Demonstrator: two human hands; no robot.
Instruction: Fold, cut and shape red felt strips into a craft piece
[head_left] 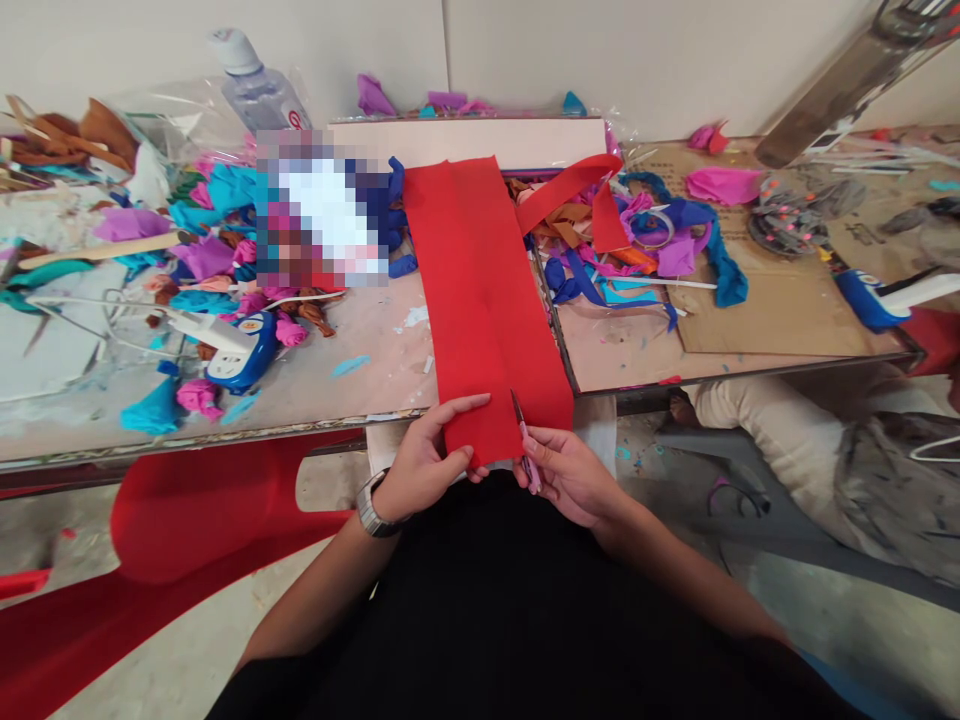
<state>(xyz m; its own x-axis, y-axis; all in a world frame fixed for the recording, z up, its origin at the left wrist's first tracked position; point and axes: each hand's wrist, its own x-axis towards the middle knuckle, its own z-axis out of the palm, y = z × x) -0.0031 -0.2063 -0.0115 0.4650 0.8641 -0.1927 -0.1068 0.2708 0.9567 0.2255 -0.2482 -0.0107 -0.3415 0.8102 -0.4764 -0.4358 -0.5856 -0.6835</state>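
Observation:
A long red sheet (484, 290), paper or cloth, runs from the back of the table over its front edge toward me. My left hand (431, 455), with a metal watch on the wrist, pinches the near end of the sheet between thumb and fingers. In my right hand (566, 470) is a pair of scissors (531, 470) with pink handles. Their blades point away from me and lie at the sheet's near part, where a slit runs up from the near edge. The scissors' lower blade is hidden by the sheet.
Coloured scraps (652, 235) and a roll of tape lie right of the sheet. Crumpled pieces (217, 200), a bottle (259, 85) and a blue-white glue gun (244, 350) are on the left. Cardboard (750, 300) covers the right side. A red chair (202, 510) stands lower left; a person's leg (772, 420) shows right.

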